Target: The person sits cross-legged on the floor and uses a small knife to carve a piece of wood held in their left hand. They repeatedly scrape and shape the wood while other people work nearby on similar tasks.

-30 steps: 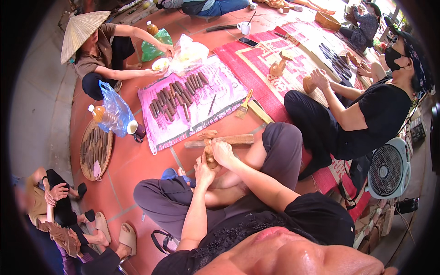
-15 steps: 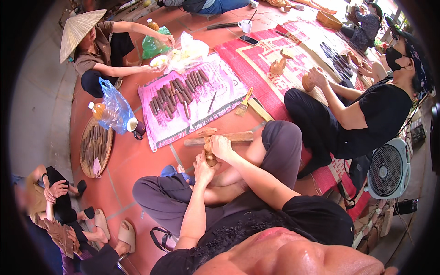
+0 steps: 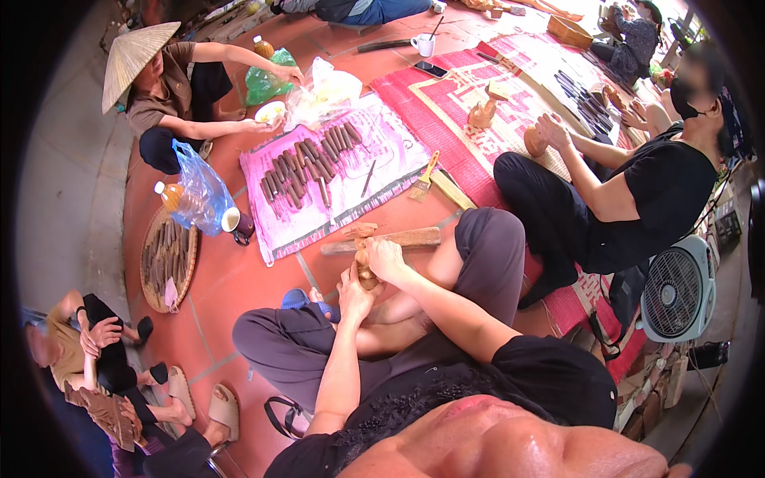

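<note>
Little has moved: the small plate (image 3: 279, 107) in a co-worker's (image 3: 169, 86) hand sits slightly nearer that person's knees, while the wearer's own hands keep almost the same place. The left hand (image 3: 356, 298) curls around the lower part of a carved wooden piece (image 3: 366, 276); the right hand (image 3: 386, 261) is closed over its upper part, and whether a tool hides in that grip, I cannot tell. The piece is between the hands, above the crossed legs (image 3: 400, 315). Just beyond lies a wooden bar (image 3: 421, 237). Farther out, brown-handled tools (image 3: 311, 151) rest on a pink sheet (image 3: 280, 231), near a flat brush (image 3: 425, 179).
</note>
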Demonstrator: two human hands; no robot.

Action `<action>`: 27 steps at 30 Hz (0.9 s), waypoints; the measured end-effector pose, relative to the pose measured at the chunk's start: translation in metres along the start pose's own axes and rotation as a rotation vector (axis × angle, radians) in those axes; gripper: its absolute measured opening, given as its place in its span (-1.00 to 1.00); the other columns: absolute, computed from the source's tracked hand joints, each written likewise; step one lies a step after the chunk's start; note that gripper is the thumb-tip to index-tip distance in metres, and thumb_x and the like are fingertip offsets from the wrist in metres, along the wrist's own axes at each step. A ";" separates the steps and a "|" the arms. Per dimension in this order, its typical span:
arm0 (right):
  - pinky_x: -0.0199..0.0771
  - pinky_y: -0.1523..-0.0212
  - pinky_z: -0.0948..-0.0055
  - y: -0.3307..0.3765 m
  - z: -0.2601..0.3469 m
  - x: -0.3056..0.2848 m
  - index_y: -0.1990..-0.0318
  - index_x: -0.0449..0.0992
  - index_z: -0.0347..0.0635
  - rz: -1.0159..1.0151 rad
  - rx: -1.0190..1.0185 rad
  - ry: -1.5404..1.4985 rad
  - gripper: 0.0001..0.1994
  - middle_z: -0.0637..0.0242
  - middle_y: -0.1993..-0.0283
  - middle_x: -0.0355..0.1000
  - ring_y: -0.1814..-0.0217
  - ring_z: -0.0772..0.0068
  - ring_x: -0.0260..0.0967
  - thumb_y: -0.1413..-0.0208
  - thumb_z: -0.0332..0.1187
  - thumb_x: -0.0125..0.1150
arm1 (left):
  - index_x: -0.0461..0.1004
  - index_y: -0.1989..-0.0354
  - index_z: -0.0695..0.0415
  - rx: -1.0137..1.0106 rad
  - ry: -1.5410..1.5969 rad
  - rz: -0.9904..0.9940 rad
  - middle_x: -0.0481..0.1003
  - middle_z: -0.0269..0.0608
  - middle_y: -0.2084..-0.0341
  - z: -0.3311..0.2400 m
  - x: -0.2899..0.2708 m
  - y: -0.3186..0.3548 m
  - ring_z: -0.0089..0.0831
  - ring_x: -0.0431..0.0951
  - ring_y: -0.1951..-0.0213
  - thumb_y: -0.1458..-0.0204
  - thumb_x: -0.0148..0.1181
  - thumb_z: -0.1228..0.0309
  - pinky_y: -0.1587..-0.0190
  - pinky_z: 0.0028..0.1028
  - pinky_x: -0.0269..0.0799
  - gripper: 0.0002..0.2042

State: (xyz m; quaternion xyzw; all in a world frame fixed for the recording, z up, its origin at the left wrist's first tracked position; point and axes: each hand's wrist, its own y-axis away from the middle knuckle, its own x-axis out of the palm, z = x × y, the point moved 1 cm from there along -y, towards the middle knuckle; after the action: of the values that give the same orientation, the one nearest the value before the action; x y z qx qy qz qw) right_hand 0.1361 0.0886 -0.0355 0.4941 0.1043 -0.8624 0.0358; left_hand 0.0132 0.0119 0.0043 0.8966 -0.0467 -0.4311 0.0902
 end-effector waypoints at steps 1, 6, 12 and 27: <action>0.52 0.34 0.05 0.006 0.001 0.003 0.25 0.45 -0.26 -0.018 -0.014 -0.005 -0.81 0.02 0.38 0.51 0.35 -0.02 0.54 -0.16 -0.34 -0.01 | 0.13 -0.39 0.18 0.004 0.004 0.004 0.24 0.02 -0.23 0.001 -0.001 0.000 0.21 0.30 -0.17 0.17 0.45 0.10 -0.20 -0.02 0.34 -0.07; 0.51 0.37 0.04 0.023 0.010 0.003 0.23 0.43 -0.25 -0.025 -0.037 0.022 -0.83 0.04 0.37 0.51 0.35 -0.01 0.54 -0.14 -0.34 -0.01 | 0.14 -0.39 0.21 -0.010 -0.036 0.023 0.23 0.01 -0.26 0.011 0.001 -0.003 0.14 0.28 -0.22 0.15 0.43 0.01 -0.27 -0.08 0.26 -0.05; 0.53 0.39 0.10 -0.002 0.000 -0.001 0.28 0.48 -0.25 0.044 0.026 0.007 -0.82 0.04 0.36 0.53 0.39 0.08 0.55 -0.14 -0.33 0.03 | 0.13 -0.39 0.19 -0.025 -0.006 0.012 0.23 0.02 -0.25 -0.003 -0.001 -0.002 0.21 0.29 -0.19 0.17 0.45 0.07 -0.22 -0.01 0.32 -0.06; 0.52 0.31 0.05 0.014 0.003 -0.007 0.29 0.48 -0.25 -0.048 -0.041 -0.064 -0.86 0.03 0.40 0.53 0.32 -0.02 0.55 -0.08 -0.38 0.06 | 0.14 -0.39 0.14 -0.009 0.023 0.026 0.23 0.03 -0.26 0.005 -0.001 -0.003 0.22 0.28 -0.19 0.15 0.43 0.07 -0.21 0.02 0.31 -0.09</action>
State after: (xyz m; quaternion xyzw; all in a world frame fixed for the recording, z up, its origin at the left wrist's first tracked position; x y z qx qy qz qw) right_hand 0.1398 0.0745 -0.0299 0.4628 0.1323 -0.8760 0.0286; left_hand 0.0088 0.0144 0.0017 0.9004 -0.0552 -0.4198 0.1001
